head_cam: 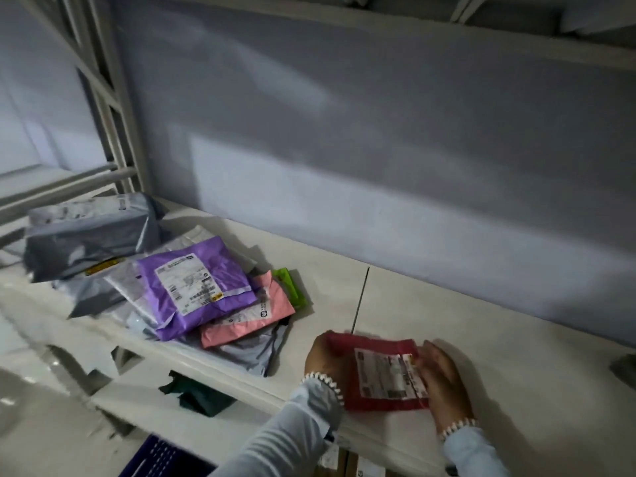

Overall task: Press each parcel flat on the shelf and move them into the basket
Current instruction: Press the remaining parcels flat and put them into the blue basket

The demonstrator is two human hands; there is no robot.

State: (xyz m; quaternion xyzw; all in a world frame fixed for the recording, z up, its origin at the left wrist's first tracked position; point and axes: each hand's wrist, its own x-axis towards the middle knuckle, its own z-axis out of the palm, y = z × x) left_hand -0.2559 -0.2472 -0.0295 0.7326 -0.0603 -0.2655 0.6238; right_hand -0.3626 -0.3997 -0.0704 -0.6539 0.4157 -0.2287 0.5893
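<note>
A red parcel (378, 401) with a white label lies on the white shelf (516, 373) near its front edge. My left hand (325, 359) grips its left side, fingers curled around the edge. My right hand (442, 380) holds its right side, thumb on the label. To the left is a pile of parcels: a purple parcel (196, 287) on top, a pink parcel (251, 318) under it, a green parcel (292, 287) behind, and grey ones below. A corner of the blue basket (161, 457) shows at the bottom left, below the shelf.
A large grey parcel (93, 235) sits at the shelf's far left. A dark green bag (196, 394) lies on a lower level. The shelf's back wall is close behind. A dark object (624, 368) sits at the right edge. Cardboard boxes (347, 464) are under the shelf.
</note>
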